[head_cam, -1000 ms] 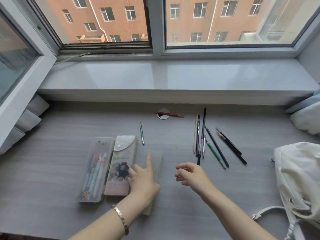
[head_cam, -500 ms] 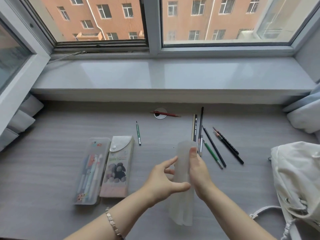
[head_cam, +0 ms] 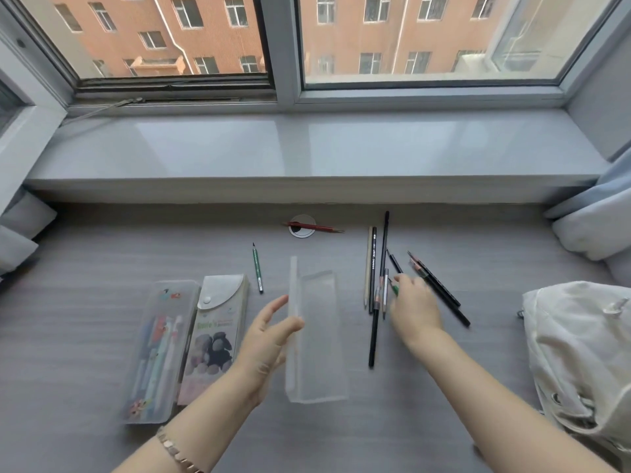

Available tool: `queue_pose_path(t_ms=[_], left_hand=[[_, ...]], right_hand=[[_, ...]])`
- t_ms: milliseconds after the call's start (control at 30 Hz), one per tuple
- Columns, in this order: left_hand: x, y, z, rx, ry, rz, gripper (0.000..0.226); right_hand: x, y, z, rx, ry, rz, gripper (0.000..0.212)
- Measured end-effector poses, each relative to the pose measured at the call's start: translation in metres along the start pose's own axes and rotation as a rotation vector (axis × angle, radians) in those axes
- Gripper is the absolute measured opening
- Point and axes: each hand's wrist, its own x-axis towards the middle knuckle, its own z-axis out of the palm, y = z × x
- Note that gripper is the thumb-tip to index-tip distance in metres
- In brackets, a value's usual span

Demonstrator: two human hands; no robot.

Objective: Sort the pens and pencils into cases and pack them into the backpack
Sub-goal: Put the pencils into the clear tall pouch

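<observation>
The clear case [head_cam: 317, 336] is lying open and looking empty, its lid [head_cam: 293, 288] standing up along its left edge. The left hand [head_cam: 269, 336] is hovering with straight fingers just beside that lid, seemingly steadying it. Right of the case, the right hand [head_cam: 415, 307] is reaching into the loose pencils [head_cam: 374, 278], fingers bending over a green pencil [head_cam: 394, 290]; blur is hiding whether they are gripping it. The pencil-filling step is likely beginning, calling next for a firm pinch and a carry left into the case. The backpack [head_cam: 580, 353] is sitting farther right.
</observation>
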Motion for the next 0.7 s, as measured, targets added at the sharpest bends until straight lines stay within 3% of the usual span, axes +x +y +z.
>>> queue_pose_path(t_ms=[100, 200, 333, 467, 700], left_hand=[[0.002, 0.003, -0.004, 0.049, 0.045, 0.046, 0.04], [0.001, 0.002, -0.009, 0.073, 0.055, 0.041, 0.038], [0.0, 0.0, -0.012, 0.093, 0.059, 0.035, 0.037], [-0.001, 0.0, -0.011, 0.097, 0.056, 0.019, 0.035], [-0.006, -0.006, -0.009, 0.101, 0.047, 0.0, 0.035]], right_hand=[[0.005, 0.0, 0.006, -0.21, -0.071, 0.009, 0.029], [0.011, -0.001, 0.004, -0.175, -0.08, -0.02, 0.022], [0.03, 0.004, -0.01, -0.245, -0.114, -0.376, 0.029], [0.042, 0.013, -0.019, -0.585, -0.298, -0.684, 0.038], [0.045, 0.016, -0.034, -0.839, -0.418, -1.129, 0.022]])
